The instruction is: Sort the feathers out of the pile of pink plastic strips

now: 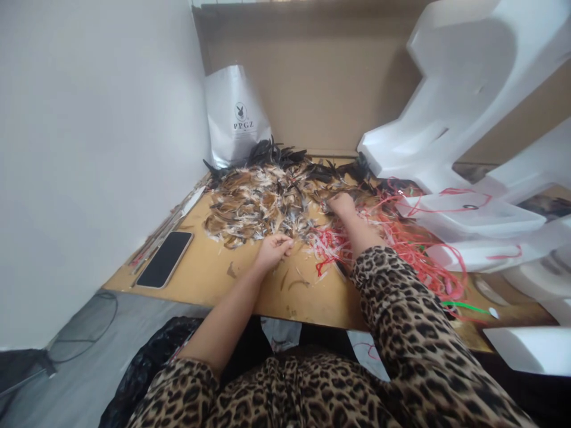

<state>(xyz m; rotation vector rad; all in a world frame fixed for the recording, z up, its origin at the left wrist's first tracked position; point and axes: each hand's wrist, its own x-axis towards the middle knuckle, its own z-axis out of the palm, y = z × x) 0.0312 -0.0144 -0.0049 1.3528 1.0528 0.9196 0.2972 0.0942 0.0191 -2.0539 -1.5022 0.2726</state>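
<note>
My left hand (273,252) is closed in a pinch just in front of a pile of brown and cream feathers (241,205). Whatever its fingertips hold is too small to make out. Further back, my right hand (342,205) reaches into the right part of the feathers, fingers drawn together and pointing down; what is between them is hidden. Black feathers (279,156) lie along the back of the pile. Beside my right forearm spreads a tangle of red and pink strings (401,238), and a few loose feathers (298,284) lie near the table's front.
A phone (165,259) lies at the left of the wooden table (250,288). Behind the feathers stands a white bag (236,119) against a cardboard panel (325,77). White plastic trays (477,211) and foam pieces crowd the right side. A wall (102,148) borders the left.
</note>
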